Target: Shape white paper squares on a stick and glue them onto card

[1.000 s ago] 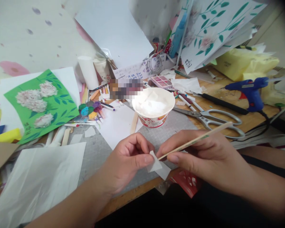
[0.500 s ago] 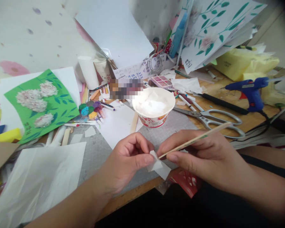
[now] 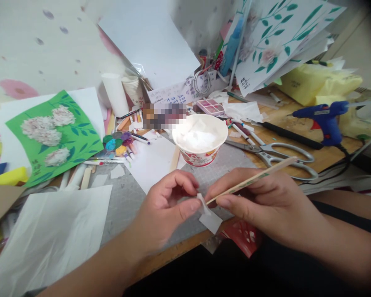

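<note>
Between the thumb and fingers of my left hand (image 3: 173, 206) is a small piece of thin white paper (image 3: 210, 220), folded at its upper part. My right hand (image 3: 262, 202) pinches a slim wooden stick (image 3: 253, 179) that slants up to the right. The stick's lower tip touches or lies right beside the paper's fold. Just beyond both hands stands a paper bowl (image 3: 200, 159) with a red printed pattern and white material inside. Fingers hide part of the paper.
Scissors (image 3: 278, 154) and a blue glue gun (image 3: 323, 113) lie to the right. Left are a green card with paper flowers (image 3: 80, 144) and a sheet of thin white paper (image 3: 49, 235). A red packet (image 3: 243, 237) is at the table's front edge. Markers and paper scraps lie about the bowl.
The paper piece has turned and folded over more near the stick's tip. My left fingers have shifted slightly, with the index finger lifting from the thumb. The stick's upper end is a little lower.
</note>
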Demonstrator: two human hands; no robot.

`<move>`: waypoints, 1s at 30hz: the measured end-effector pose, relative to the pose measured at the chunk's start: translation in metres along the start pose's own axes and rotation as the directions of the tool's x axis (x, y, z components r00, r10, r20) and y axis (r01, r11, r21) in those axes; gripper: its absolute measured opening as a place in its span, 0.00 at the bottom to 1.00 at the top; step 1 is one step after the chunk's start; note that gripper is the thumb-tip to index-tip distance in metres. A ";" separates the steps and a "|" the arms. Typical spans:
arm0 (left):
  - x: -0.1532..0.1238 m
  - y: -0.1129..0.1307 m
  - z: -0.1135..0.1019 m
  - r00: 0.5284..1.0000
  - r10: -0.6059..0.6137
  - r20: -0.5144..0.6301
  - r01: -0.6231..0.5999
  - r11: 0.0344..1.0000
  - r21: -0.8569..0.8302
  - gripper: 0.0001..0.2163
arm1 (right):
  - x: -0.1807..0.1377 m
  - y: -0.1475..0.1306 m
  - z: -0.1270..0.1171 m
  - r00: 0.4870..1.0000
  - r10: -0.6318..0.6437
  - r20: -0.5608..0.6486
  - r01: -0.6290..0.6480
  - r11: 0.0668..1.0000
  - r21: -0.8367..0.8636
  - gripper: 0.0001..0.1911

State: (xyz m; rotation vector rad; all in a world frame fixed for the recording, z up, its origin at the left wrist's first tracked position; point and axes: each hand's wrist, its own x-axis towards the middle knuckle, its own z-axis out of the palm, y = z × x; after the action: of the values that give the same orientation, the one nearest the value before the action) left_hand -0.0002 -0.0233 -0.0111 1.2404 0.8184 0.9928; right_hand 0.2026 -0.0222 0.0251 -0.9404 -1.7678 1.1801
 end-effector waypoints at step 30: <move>0.004 0.011 0.004 0.952 -0.175 -0.250 0.229 0.951 0.206 0.08 | 0.022 0.011 -0.025 0.966 0.014 -0.260 -0.023 0.999 -0.031 0.06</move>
State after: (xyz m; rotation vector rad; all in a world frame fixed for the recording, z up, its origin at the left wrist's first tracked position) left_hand 0.0034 -0.0208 0.0004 1.2217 1.2488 0.8994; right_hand 0.2178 0.0096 0.0255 -1.0816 -1.5751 0.9912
